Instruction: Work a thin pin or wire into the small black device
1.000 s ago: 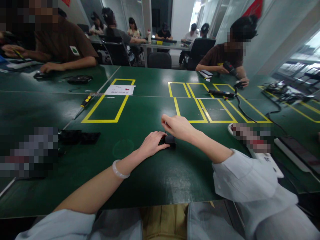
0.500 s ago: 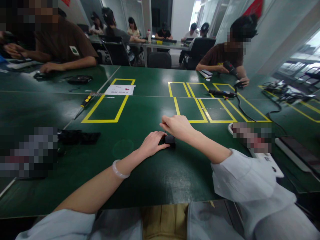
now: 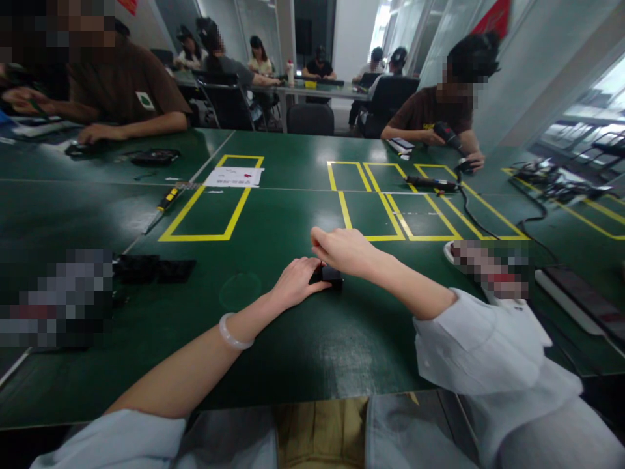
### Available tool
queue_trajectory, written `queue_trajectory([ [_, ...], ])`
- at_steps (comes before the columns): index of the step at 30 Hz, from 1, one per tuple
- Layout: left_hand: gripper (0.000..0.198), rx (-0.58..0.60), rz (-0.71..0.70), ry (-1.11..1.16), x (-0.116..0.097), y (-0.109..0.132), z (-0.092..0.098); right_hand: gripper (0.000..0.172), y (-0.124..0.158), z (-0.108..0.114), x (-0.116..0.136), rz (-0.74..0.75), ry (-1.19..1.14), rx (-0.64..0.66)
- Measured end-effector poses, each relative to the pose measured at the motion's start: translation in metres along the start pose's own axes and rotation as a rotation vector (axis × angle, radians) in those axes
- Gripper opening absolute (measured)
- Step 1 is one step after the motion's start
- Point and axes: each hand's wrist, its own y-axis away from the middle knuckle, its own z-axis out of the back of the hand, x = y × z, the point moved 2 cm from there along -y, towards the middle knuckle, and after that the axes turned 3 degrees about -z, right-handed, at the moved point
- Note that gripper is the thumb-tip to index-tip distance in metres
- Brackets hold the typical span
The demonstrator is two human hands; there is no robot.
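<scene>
A small black block (image 3: pixel 333 277) rests on the green table in front of me. My left hand (image 3: pixel 297 280) is closed around its left side, with the thumb along the near edge and the fingers behind. Just above the block, my right hand (image 3: pixel 344 249) is curled into a fist. A thin dark rod (image 3: pixel 321 264) shows below that fist and runs down toward the block; its upper part is hidden in the fingers, and I cannot see what kind of tool it is.
Left on the green table (image 3: pixel 293 365) lie black parts (image 3: pixel 176 270) and a yellow-black screwdriver (image 3: pixel 168 197). A paper sign (image 3: pixel 233 176) lies by yellow tape. At right are a black pen-shaped tool (image 3: pixel 432 183), cables (image 3: pixel 556 182) and a partly blurred white object (image 3: pixel 530 319). Co-workers sit opposite.
My right fist has shifted very slightly left and down, and its wrist has turned a little. My left hand and the black block stay in place.
</scene>
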Motion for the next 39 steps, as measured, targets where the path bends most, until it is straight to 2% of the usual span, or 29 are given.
queue_trajectory([
  [3, 0.047, 0.006, -0.005, 0.004, -0.0024, -0.0004, 0.0020, 0.030, -0.0009, 0.0003, -0.0010, -0.018, 0.034, 0.003],
  [10, 0.045, 0.008, 0.009, -0.015, -0.0016, 0.0003, 0.0007, 0.026, 0.0027, 0.0019, -0.0013, 0.001, -0.041, 0.014],
  [15, 0.045, 0.017, -0.006, -0.005, -0.0030, 0.0001, 0.0024, 0.030, 0.0000, -0.0017, -0.0028, -0.024, 0.020, 0.007],
  [21, 0.047, 0.013, 0.004, -0.014, -0.0016, 0.0004, 0.0015, 0.025, 0.0007, -0.0002, -0.0031, 0.008, -0.046, 0.027],
  [27, 0.046, 0.005, -0.007, 0.000, -0.0019, 0.0007, 0.0018, 0.029, -0.0003, -0.0005, -0.0025, -0.018, 0.026, 0.013],
  [39, 0.046, 0.012, -0.010, -0.036, -0.0016, 0.0012, 0.0018, 0.028, 0.0005, -0.0034, -0.0042, -0.008, 0.005, 0.011],
])
